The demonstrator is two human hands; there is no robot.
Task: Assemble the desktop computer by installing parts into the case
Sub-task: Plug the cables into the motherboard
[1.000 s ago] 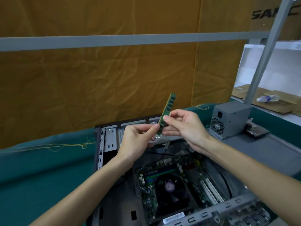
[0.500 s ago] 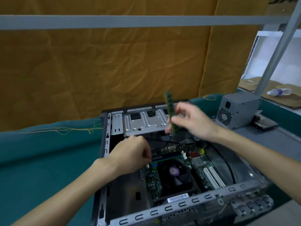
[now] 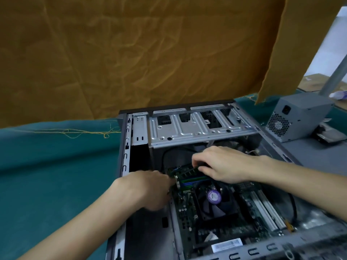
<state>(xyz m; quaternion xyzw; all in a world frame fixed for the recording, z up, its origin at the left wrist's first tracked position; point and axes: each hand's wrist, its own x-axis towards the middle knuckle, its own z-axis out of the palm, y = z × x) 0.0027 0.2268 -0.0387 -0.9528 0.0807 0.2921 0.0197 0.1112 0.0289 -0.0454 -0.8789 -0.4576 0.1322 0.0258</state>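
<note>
We've got the thin green memory stick (image 3: 185,170) lying along the slots at the far edge of the green motherboard (image 3: 189,209), inside the open grey metal case (image 3: 124,158). Our right hand (image 3: 223,166) pinches its right end; our left hand (image 3: 150,188) curls at its left end, though we cannot tell whether it grips. If the notch sits off-line, pressing could jam it or bend the board. The stick looks long, narrow, dotted with dark chips, just beyond the black cooler fan (image 3: 214,199).
</note>
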